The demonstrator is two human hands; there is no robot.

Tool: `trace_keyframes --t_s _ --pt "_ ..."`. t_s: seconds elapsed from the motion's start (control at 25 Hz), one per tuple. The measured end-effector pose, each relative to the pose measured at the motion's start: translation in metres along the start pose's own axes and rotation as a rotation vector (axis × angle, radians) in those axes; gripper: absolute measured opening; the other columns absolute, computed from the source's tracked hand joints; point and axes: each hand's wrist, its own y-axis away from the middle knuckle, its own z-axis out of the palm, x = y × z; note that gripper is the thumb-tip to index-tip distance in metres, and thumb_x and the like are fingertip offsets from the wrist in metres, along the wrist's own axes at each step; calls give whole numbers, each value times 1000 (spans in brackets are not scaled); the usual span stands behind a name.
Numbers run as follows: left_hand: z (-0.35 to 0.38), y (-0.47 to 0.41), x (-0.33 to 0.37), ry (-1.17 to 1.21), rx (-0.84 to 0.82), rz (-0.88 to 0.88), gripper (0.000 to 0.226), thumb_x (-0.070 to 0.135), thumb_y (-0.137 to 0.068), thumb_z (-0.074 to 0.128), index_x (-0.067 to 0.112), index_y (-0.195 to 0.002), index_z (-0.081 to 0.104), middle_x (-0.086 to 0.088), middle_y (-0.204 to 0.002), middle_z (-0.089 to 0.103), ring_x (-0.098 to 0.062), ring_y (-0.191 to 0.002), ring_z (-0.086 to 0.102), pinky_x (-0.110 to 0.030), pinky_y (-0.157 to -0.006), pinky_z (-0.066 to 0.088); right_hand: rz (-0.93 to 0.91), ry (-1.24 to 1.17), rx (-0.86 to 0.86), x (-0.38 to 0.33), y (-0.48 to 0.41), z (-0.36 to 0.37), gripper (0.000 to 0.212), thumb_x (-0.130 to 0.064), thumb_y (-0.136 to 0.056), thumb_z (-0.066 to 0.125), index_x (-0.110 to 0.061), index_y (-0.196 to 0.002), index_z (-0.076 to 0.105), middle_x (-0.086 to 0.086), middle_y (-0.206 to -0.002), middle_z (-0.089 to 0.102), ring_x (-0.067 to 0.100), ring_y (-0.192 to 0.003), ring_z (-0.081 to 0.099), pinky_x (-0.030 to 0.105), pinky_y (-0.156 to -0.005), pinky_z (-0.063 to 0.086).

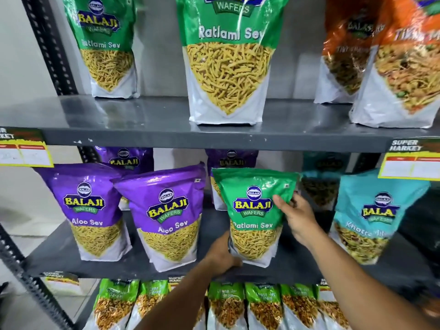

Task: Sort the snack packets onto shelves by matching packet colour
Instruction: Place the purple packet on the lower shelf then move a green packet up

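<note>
While both hands grip it, the green Ratlami Sev packet (256, 216) stands upright on the middle shelf (59, 256), at 3 o'clock of two purple Aloo Sev packets (166, 217). The left hand (220, 257) clasps its lower corner; the right hand (297, 219) pinches its upper edge at 2 o'clock.

both forearms reach forward; left hand (220, 257) cups low, right hand (298, 217) pinches higher, thumb in front.
</note>
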Motion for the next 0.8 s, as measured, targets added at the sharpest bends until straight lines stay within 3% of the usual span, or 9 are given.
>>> trace_keyframes --t_s 0.12,0.2,0.36,0.56,0.72,0.8 --pt "6 -14 -14 -81 85 -25 81 21 -52 83 18 -127 55 -5 -127 67 -22 -111 63 -41 -93 55 -4 74 3 2 -3 6 28 -35 -70 76 -14 -88 69 9 -95 75 15 -77 71 37 -78 56" --pt "10 -15 -18 -127 134 -2 71 19 -51 82 20 -119 62 -6 -118 73 -24 -105 68 -46 -88 58 -10 69 37 2 0 7 10 -25 -80 69 -15 -83 68 9 -92 74 13 -71 70 34 -73 55" --pt "11 16 4 -115 178 28 65 16 -55 88 18 -115 65 -5 -115 74 -23 -103 69 -44 -89 58 -26 49 72 -9 15 5 9 -25 -82 67 -16 -79 65 2 -83 72 5 -62 69 24 -57 56" --pt "6 67 4 25 174 51 68 20 -50 90 26 -113 63 5 -114 75 -14 -103 71 -46 -90 59 -37 -21 2 -30 52 4 14 -31 -80 65 -21 -89 66 0 -92 74 12 -78 72 36 -73 58" --pt "-6 124 19 154 167 123 74 6 -60 89 28 -125 62 11 -120 73 -4 -112 66 -32 -97 55 -76 -121 -70 -60 99 19 32 -47 -60 73 -32 -88 69 -4 -93 77 15 -88 72 29 -66 59" --pt "-24 152 26 189 166 171 77 3 -62 88 26 -130 59 16 -122 71 -2 -115 64 -27 -98 53 -99 -168 -118 -78 120 36 27 -42 -62 70 -33 -87 71 -5 -93 77 13 -86 72 27 -65 58"
